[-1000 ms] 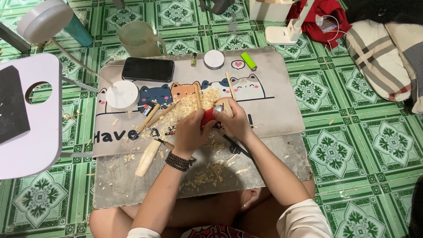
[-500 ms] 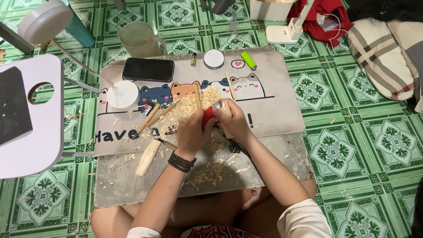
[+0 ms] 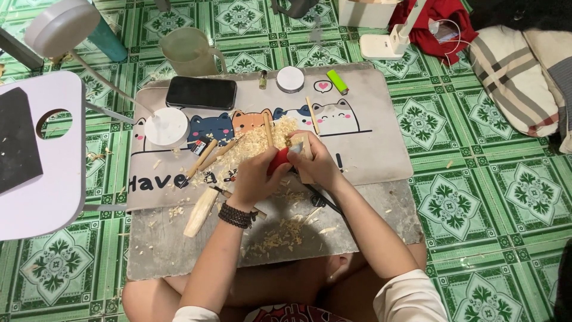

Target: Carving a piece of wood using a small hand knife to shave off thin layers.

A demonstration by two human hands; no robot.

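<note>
Green patterned floor tiles (image 3: 476,197) lie under a grey mat (image 3: 369,137) printed with cartoon cats, and under it sits a rough grey board (image 3: 179,250). Wood shavings (image 3: 256,143) are scattered over both. At the middle of the mat the left hand (image 3: 256,176) is closed around a red-handled tool (image 3: 277,160), and the right hand (image 3: 316,164) grips a pale wooden piece (image 3: 302,148) just beside it. A black phone (image 3: 201,92), a white round lid (image 3: 290,79) and a green lighter (image 3: 338,81) rest near the far edge.
</note>
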